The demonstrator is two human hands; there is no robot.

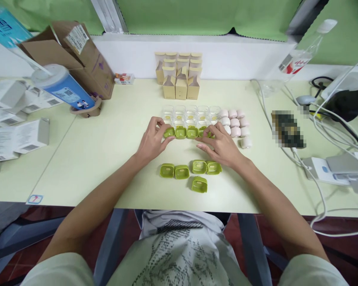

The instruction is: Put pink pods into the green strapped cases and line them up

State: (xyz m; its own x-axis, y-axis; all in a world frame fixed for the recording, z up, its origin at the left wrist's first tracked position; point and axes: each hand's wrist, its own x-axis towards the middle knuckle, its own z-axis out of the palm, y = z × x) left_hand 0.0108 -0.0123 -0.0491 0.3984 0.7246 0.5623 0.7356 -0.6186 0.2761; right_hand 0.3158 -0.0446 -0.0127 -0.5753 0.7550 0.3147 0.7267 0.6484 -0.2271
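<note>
A row of small green plastic cases (180, 132) lies across the table, in front of clear plastic cups (191, 115). My left hand (153, 139) has its thumb and forefinger closed around the case at the row's left end. At the right end, the curled fingers of my right hand (219, 145) pinch another case and partly hide it. Closer to me lie more green cases, open side up: a pair on the left (181, 172), a pair on the right (199, 167), and a single one (199, 184) in front.
White and pink rounded pieces (235, 122) stand right of the cups. Behind are open cardboard boxes (181, 85). On the left are a blue cup (68, 89), a carton (89, 59) and white boxes (18, 139); on the right, a bottle (301, 57) and cables (316, 186).
</note>
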